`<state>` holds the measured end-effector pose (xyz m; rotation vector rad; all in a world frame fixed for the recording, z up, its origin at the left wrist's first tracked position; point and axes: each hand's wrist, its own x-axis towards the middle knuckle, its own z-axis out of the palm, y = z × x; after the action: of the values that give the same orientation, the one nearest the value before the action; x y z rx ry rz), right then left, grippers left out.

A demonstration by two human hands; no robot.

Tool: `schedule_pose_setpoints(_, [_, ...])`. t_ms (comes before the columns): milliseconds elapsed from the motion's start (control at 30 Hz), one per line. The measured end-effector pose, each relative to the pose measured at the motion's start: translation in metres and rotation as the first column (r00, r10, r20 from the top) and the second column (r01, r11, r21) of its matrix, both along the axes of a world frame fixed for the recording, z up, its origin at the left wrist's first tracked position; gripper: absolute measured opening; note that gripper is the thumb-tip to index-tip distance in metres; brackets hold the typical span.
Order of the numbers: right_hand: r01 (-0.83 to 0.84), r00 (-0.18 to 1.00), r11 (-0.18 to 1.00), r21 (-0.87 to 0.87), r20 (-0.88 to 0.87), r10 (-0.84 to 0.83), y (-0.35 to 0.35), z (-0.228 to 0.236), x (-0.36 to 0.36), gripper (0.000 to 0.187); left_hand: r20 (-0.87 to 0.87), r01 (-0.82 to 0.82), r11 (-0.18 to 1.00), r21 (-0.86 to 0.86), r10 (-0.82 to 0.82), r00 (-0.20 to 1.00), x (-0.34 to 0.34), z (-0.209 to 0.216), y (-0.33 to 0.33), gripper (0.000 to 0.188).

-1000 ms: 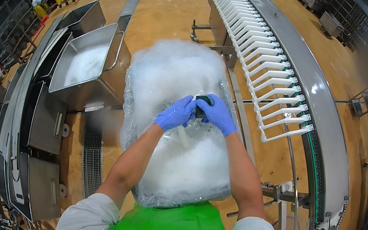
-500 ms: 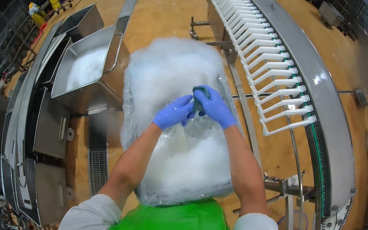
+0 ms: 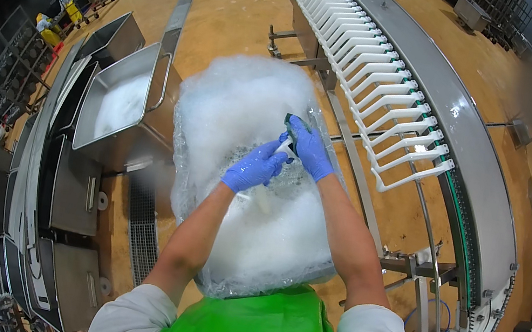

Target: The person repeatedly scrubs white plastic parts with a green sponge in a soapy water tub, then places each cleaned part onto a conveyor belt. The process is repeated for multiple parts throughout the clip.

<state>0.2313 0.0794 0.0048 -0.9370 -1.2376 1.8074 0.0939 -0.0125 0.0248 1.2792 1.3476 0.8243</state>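
An ochre floor [image 3: 236,15] is spreading out beneath everything, well below the fingers. A curved steel conveyor [image 3: 456,107] is running along to the right of the fingers, well apart from them, and its row of white arms [image 3: 379,79] is pointing back toward them. A tub [image 3: 215,286] lined with clear plastic is standing directly under both hands, and white foam [image 3: 245,84] is filling it, heaping up beyond the fingers and again on their near side. A green apron [image 3: 237,328] is covering the person's front, nearer than the fingers. To their left, well apart, a steel bin [image 3: 132,140] is holding more foam.

Over the middle of the tub, the left hand [image 3: 253,169] and the right hand [image 3: 310,151] are meeting, both in blue gloves. The left fingers are closing narrowly on a slim white piece [image 3: 286,147], which is slanting across the small gap between the hands; its far end is hiding by the right hand. The right fingers are curling around a dark green pad [image 3: 288,119], whose edge is showing just beyond their tips. A pale shape [image 3: 262,200], too blurred to identify, is lying in the foam just below the left fingers.
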Motion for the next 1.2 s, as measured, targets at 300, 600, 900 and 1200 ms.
schedule_pose_setpoints(300, [-0.144, 0.795, 0.802, 0.579, 0.551, -0.255, -0.004, -0.013, -0.011, 0.037, -0.293, -0.012, 0.986, 0.167, 0.061, 0.954, -0.016, -0.019, 0.009, 0.028])
schedule_pose_setpoints(600, [-0.324, 0.905, 0.914, 0.243, 0.362, 0.224, -0.004, 0.006, 0.011, 0.04, -0.674, 0.091, 0.958, 0.272, 0.122, 0.729, -0.021, -0.01, 0.008, 0.026])
schedule_pose_setpoints(900, [-0.188, 0.589, 0.807, 0.56, 0.721, -0.363, -0.005, -0.004, -0.008, 0.035, -0.667, 0.086, 0.968, 0.237, 0.098, 0.739, -0.012, -0.023, 0.013, 0.035])
schedule_pose_setpoints(1200, [-0.643, 0.256, 0.574, 0.508, 0.848, -0.464, -0.015, -0.106, 0.0, 0.022, -0.84, 0.214, 0.973, 0.083, -0.047, 0.541, -0.036, -0.087, 0.016, 0.044])
